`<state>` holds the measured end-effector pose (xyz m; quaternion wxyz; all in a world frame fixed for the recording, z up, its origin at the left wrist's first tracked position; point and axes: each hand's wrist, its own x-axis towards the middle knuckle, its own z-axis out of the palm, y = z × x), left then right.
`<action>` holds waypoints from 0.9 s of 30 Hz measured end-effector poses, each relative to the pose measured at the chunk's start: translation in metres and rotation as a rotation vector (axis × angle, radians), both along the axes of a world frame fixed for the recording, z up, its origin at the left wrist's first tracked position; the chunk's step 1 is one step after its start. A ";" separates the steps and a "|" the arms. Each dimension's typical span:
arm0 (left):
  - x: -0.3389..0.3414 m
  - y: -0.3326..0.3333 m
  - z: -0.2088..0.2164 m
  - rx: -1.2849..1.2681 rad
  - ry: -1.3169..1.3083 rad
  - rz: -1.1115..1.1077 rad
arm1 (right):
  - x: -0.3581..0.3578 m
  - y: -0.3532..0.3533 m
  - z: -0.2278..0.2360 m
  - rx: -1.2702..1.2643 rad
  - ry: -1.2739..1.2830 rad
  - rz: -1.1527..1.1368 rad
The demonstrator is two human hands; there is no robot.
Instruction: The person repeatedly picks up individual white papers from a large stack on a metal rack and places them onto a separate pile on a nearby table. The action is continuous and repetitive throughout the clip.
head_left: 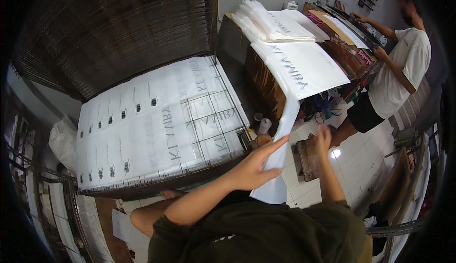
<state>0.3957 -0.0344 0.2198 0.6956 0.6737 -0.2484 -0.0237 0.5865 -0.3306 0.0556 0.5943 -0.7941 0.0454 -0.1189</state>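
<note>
My left hand is on a narrow bundle of thin white plastic sheets, seen nearly edge-on, with thumb and fingers around it. The bundle stands between my lap and the table; how many sheets it has I cannot tell. My right hand is raised to the right of it, apart from the sheets. Motion smears its fingers. Ahead, a printed white stack hangs over the near edge of a wooden table, its left side close to the bundle's top. Another stack of white plastic sheets lies behind it.
To the left, a wire rack has printed white sheets laid in rows, with more mesh racks tilted up behind. A co-worker handles a dark frame at the table's far right. A small wooden stool stands on the tiles.
</note>
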 end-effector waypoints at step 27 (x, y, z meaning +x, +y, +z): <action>0.267 -0.017 0.066 -0.053 0.016 0.629 | 0.157 0.038 0.154 1.011 -0.354 -0.058</action>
